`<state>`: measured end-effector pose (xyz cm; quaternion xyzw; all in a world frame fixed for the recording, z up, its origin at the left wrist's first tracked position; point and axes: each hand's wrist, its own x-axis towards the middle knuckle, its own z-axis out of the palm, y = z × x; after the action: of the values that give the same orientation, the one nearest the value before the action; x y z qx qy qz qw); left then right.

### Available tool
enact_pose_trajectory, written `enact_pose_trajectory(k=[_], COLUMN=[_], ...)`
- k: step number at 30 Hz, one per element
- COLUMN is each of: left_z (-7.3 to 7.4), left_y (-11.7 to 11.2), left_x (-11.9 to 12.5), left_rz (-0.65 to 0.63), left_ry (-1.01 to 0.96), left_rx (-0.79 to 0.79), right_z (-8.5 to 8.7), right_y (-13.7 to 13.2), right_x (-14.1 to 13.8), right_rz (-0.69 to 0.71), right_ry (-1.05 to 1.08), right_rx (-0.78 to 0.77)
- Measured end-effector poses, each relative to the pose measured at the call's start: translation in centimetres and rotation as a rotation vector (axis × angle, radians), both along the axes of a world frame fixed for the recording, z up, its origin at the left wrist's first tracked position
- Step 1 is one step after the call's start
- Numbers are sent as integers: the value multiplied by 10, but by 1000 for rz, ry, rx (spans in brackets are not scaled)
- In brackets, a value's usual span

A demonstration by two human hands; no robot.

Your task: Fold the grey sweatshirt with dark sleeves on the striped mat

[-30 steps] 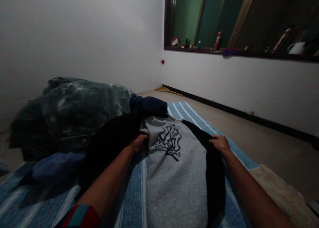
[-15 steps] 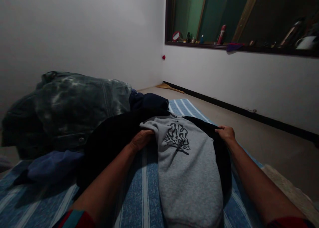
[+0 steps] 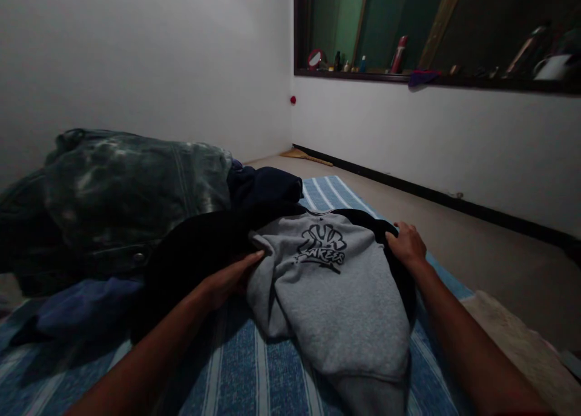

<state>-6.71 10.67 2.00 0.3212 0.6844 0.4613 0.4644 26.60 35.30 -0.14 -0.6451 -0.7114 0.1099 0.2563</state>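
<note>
A grey sweatshirt (image 3: 345, 307) with black sleeves and a black printed design on its front lies spread on a blue striped cloth (image 3: 242, 355). At the left edge of the grey body, my left hand (image 3: 233, 277) is closed on the fabric, thumb on top and its other fingers largely hidden. My right hand (image 3: 409, 245) pinches the black sleeve near the right shoulder. Loose folds run through the grey cloth beside my left hand. The left black sleeve stretches toward the clothes pile.
On the left a dark mottled denim garment (image 3: 113, 186) is heaped beside navy clothing (image 3: 265, 184) and a blue-purple cloth (image 3: 88, 307). A beige mat (image 3: 512, 337) lies at right. Bottles and a round mirror (image 3: 316, 59) line the window ledge.
My left hand has moved left and slightly down, drawing out the grey body's left side, now wider and more folded. My right hand has shifted slightly left, still gripping the black sleeve.
</note>
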Motion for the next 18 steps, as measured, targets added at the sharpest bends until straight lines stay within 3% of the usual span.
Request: enact_pose_trajectory(k=[4, 9, 14, 18], left_z=[0, -6, -16, -11], left_y=[-24, -32, -31, -36], left_x=[9, 21, 35, 44], left_rz=[-118, -131, 143, 208], left_ry=[-232, -75, 252, 186], left_rx=[23, 37, 80, 247], right_z=[1, -9, -17, -19], right_y=[-72, -147, -171, -177], right_x=[11, 26, 29, 27], right_rz=[93, 151, 144, 259], right_ry=[31, 377, 600, 780], right_rx=[-9, -207, -343, -387])
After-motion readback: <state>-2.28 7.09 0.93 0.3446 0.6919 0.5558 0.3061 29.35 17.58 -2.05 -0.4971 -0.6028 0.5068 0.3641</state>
